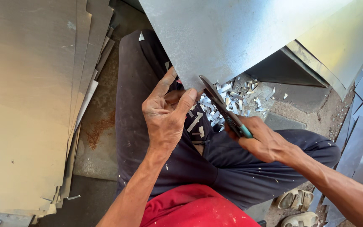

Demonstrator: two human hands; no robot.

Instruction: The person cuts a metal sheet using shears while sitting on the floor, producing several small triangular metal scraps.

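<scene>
Lower frame: red shirt point(194, 208), dark trousers point(232, 168); sandals point(295, 199) lower right on dirt floor point(101, 130). Right hand point(261, 141) clenched on tin snips point(223, 107); left hand point(167, 111) pinching galvanized sheet point(232, 33) edge, centre. Metal offcuts point(232, 101) beyond; stacked sheets point(26, 105) left

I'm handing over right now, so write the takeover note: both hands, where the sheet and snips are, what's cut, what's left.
Left hand: grips the lower edge of the galvanised metal sheet, thumb on top, steadying it.
Right hand: closed on the teal-handled tin snips, blades at the sheet's edge beside the left thumb.
Done: many small metal offcuts lie on the ground and on the dark trousers.
Left: cannot tell how much of the edge remains to trim.
Nearby: stack of flat sheets at the person's left.
</scene>
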